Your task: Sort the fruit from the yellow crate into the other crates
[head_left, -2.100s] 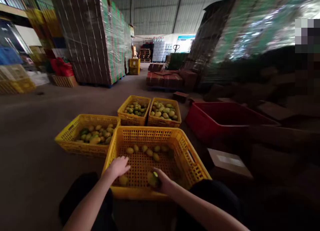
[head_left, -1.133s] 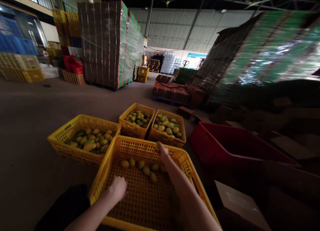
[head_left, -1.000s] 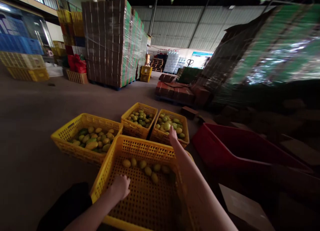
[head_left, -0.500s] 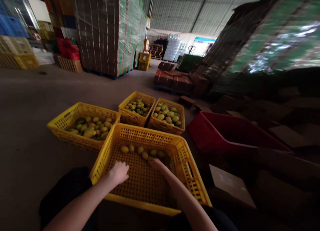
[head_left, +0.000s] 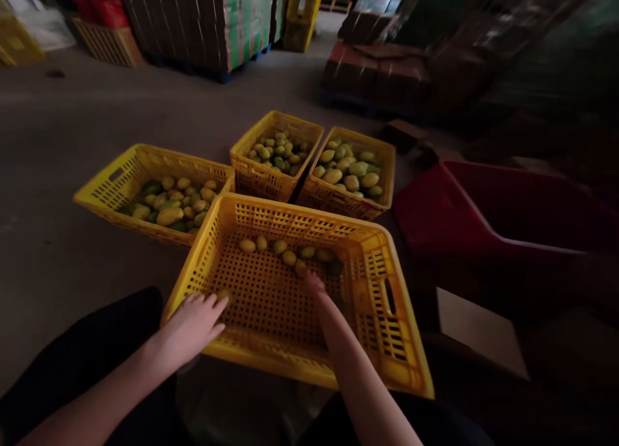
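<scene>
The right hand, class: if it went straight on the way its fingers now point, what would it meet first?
Most likely the nearest yellowish fruit in the front yellow crate, right at the fingertips of the right hand; whether they touch is unclear.

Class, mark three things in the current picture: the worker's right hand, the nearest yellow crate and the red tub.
Right hand (head_left: 315, 283): head view, middle of the hand.
Nearest yellow crate (head_left: 271, 361): head view, near wall.
Red tub (head_left: 428, 207): head view, outer side wall.

Right hand (head_left: 314, 283) blurred, grip unclear
</scene>
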A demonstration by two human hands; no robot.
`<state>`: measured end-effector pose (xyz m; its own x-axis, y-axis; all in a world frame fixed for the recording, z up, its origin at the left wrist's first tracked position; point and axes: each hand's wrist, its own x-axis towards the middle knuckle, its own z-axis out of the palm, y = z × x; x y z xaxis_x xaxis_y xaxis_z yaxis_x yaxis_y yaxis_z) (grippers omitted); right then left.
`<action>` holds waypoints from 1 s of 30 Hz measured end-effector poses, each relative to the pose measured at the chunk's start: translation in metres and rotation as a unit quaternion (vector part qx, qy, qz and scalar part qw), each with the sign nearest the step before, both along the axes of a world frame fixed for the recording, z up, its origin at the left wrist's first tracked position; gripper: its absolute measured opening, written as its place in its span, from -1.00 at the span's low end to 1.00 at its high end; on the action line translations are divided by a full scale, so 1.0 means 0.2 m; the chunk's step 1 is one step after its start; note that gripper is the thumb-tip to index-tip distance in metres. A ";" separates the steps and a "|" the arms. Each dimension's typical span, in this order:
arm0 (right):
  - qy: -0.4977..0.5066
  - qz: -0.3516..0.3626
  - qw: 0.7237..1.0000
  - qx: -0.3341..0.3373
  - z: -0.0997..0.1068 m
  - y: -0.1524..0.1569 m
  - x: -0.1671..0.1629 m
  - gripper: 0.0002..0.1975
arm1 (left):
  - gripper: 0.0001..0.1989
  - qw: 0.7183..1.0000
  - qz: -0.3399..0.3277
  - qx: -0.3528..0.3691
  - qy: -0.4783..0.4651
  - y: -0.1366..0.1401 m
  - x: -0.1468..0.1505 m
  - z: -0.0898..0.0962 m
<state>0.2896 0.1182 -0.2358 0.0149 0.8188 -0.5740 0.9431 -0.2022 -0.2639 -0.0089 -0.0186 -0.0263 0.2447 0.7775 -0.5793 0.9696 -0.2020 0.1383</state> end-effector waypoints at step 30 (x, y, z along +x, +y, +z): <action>-0.075 0.139 0.982 0.103 0.69 -0.11 0.07 -0.55 | -0.52 0.995 -0.085 -0.042 0.006 -0.06 -0.05 0.00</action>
<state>0.3032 0.0963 -0.0987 -0.1539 0.9013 -0.4049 0.9857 0.1116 -0.1262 -0.0198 -0.0314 -0.0265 0.3610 0.6740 -0.6445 0.9240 -0.3520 0.1495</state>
